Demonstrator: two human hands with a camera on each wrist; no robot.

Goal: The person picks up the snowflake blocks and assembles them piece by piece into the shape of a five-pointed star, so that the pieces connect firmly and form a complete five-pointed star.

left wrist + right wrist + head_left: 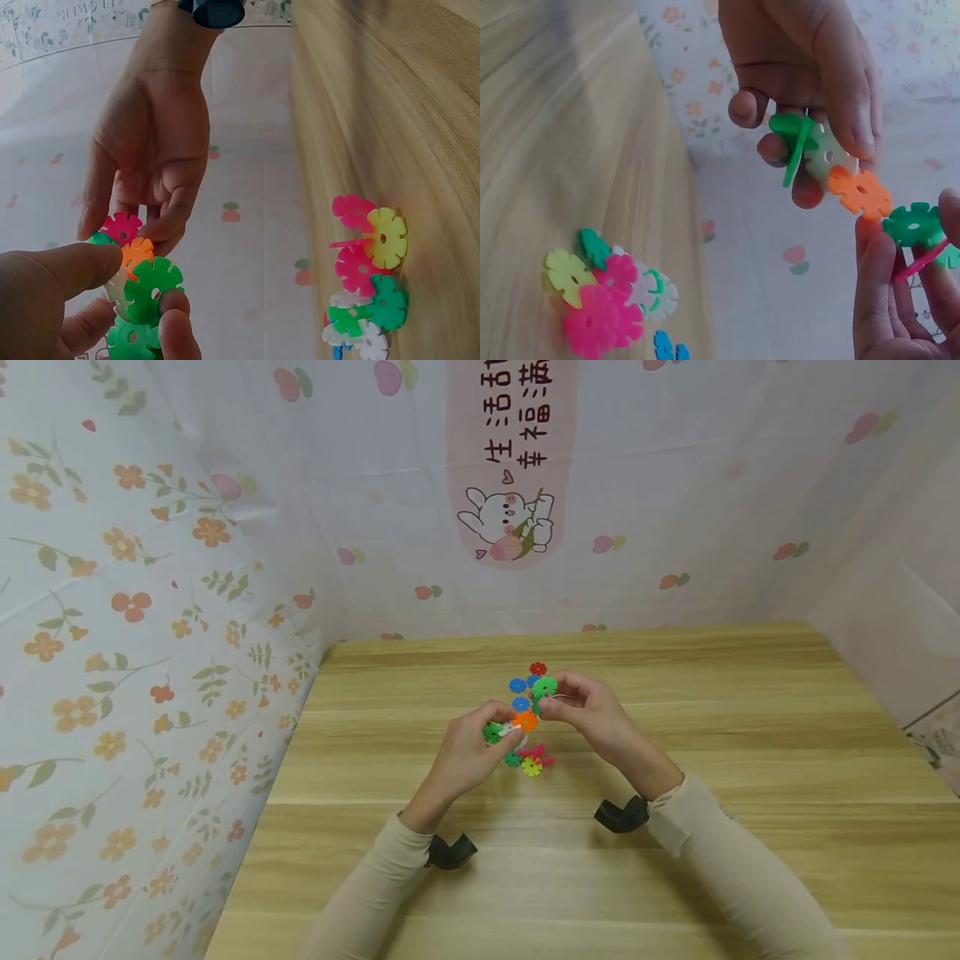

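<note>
Left hand (467, 748), right hand (591, 707) pinch opposite ends of multicoloured notched plastic flower-disc chain (527, 721); long axis diagonal, right-hand end pointing up-right in head view.

Printed cloth (660, 510) hangs behind a wood-grain table (750, 718).

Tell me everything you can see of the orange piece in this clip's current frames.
The orange piece is a flat, flower-shaped disc with a notched rim and a small central hole; it looks like plastic. It is held above the table, tilted in the right wrist view. One edge appears slotted into a white piece pinched by the left hand; the opposite edge meets a green piece held by the right hand. Whether that second joint is locked is unclear.
</note>
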